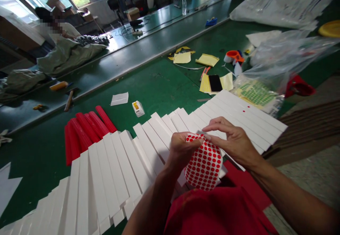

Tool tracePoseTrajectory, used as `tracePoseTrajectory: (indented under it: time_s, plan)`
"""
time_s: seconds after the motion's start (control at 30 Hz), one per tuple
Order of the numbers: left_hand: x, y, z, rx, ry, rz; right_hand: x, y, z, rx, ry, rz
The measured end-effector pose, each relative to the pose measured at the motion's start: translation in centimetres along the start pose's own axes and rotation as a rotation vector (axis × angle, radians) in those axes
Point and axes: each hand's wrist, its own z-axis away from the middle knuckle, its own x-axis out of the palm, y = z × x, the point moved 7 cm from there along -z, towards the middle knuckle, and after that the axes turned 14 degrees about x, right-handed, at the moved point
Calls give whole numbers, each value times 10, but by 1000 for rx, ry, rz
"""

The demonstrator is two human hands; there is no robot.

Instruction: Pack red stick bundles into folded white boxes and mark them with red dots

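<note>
My left hand point(182, 149) is closed around a curled sheet of red dot stickers point(204, 166), held just above the row of white boxes point(119, 171). My right hand point(231, 139) pinches at the sheet's top edge with thumb and forefinger. The long white boxes lie fanned side by side across the green table point(159, 86), from the lower left to the right. Two small red dots point(246, 108) sit on the boxes at the far right.
Red boxes point(85, 129) lie stacked behind the white ones at left. A small white tape dispenser point(138, 108), yellow sticker sheets point(207, 59), a black phone point(215, 82) and clear plastic bags point(281, 58) lie further back. Another person point(57, 28) sits at the far left bench.
</note>
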Motion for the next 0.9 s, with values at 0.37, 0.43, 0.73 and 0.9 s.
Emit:
tracePoseTrajectory:
  time_s: [0.37, 0.43, 0.73, 0.9]
  plan:
    - [5, -12, -11, 7, -7, -139, 2, 2, -1, 26, -34, -30]
    - [5, -17, -13, -2, 9, -138, 2, 2, 3, 32, -24, -52]
    - [4, -35, -18, -37, -4, -116, -101, 123, -36, 364, 486, -227]
    - [14, -36, -17, -49, -19, -83, -147, 187, -65, 472, 602, -143]
